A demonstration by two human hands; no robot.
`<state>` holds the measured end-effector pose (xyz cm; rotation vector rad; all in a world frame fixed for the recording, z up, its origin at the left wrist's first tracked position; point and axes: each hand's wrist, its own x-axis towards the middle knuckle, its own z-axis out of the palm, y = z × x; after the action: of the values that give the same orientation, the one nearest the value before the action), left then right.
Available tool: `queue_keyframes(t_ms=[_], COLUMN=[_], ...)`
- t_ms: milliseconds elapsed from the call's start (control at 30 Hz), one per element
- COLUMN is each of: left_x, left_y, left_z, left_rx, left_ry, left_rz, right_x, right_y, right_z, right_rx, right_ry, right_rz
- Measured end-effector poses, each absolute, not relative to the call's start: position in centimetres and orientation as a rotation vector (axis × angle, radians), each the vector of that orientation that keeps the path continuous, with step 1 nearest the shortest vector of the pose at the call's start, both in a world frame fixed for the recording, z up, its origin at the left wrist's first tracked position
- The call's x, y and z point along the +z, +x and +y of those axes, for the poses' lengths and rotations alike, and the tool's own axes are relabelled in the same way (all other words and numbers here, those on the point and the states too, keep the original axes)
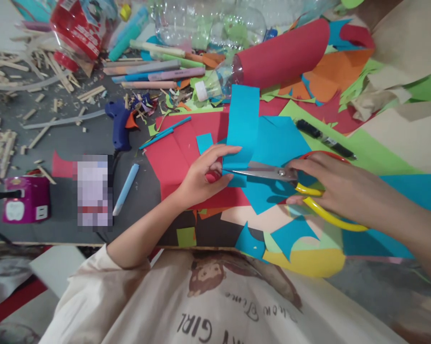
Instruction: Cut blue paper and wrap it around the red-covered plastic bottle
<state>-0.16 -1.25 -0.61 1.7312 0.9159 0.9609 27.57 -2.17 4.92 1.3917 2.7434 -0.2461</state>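
My left hand [203,176] pinches the lower end of a tall blue paper strip [242,122] that stands up from the table. My right hand [330,184] grips yellow-handled scissors [273,173], whose steel blades point left and cut into the strip's bottom edge just beside my left fingers. Under both hands lie overlapping red paper sheets [172,160] and blue paper sheets [278,138].
A blue glue gun [119,123] lies left of the papers, with a black marker [325,138] to the right. Pastel markers [154,69], a plastic bottle wrapped in red paper [273,59], wooden stick scraps [7,138] and a pink box [27,199] crowd the dark table [58,210].
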Motion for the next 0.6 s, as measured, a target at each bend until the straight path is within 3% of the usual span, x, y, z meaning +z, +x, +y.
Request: queue_keyframes(t_ms=[600], left_x=[-0.42], left_y=[-0.2], left_z=[-1.14], left_rx=[0.965], left_ry=[1.73], left_rz=[0.88], right_x=[4.8], right_y=[27.48], right_z=[-1.68], right_rx=[-0.372], right_ry=[1.417], right_rz=[2.707])
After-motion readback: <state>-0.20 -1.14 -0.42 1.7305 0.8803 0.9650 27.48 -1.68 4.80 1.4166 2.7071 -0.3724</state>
